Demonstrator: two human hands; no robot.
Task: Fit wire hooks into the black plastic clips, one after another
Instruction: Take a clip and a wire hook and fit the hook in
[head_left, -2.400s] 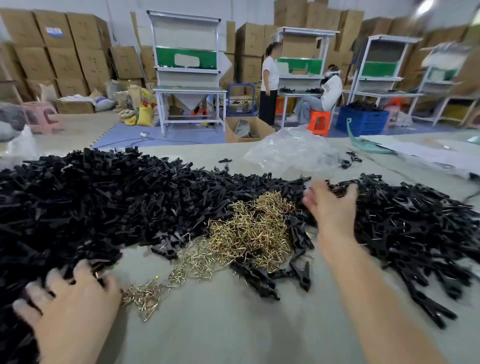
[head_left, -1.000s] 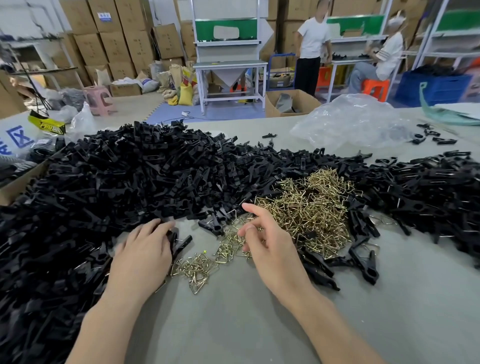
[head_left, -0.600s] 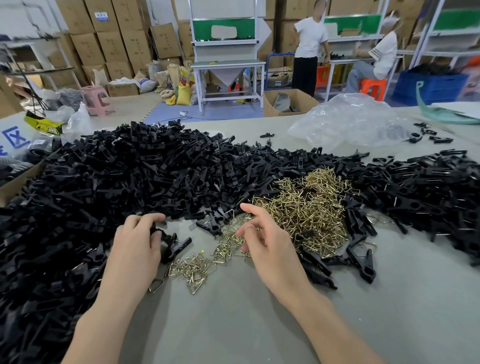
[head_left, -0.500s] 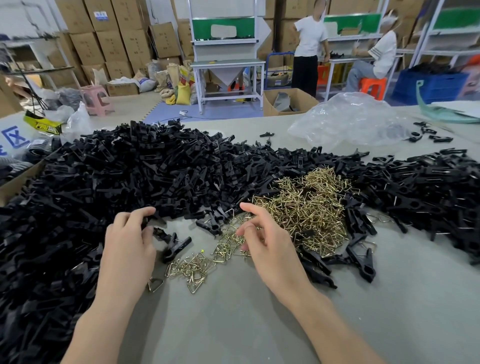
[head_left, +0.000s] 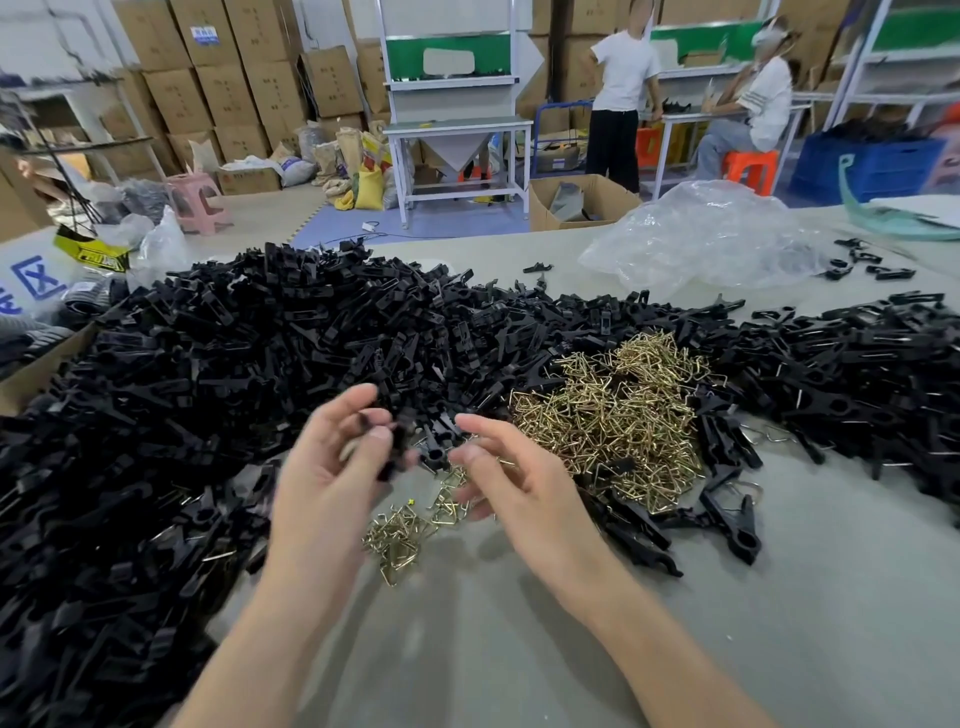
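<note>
A huge heap of black plastic clips (head_left: 208, 389) covers the left and middle of the grey table (head_left: 519, 654). A second heap of clips (head_left: 857, 374) lies at the right. Between them sits a mound of brass wire hooks (head_left: 613, 415), with a small scatter of hooks (head_left: 400, 535) below my hands. My left hand (head_left: 327, 478) is raised and pinches one black clip (head_left: 397, 449) between thumb and fingers. My right hand (head_left: 519, 483) hovers just right of it, fingers curled, a thin brass hook (head_left: 498, 461) showing blurred at its fingertips.
A few clips with hooks fitted (head_left: 727, 514) lie right of the brass mound. A crumpled clear plastic bag (head_left: 701, 239) rests at the table's far side. A cardboard box edge (head_left: 31, 374) borders the left. Two people (head_left: 623, 93) work at benches beyond.
Both hands have lifted off the table and come together. The left hand picked a clip out of the heap; the right hand rose from the small scatter of hooks.
</note>
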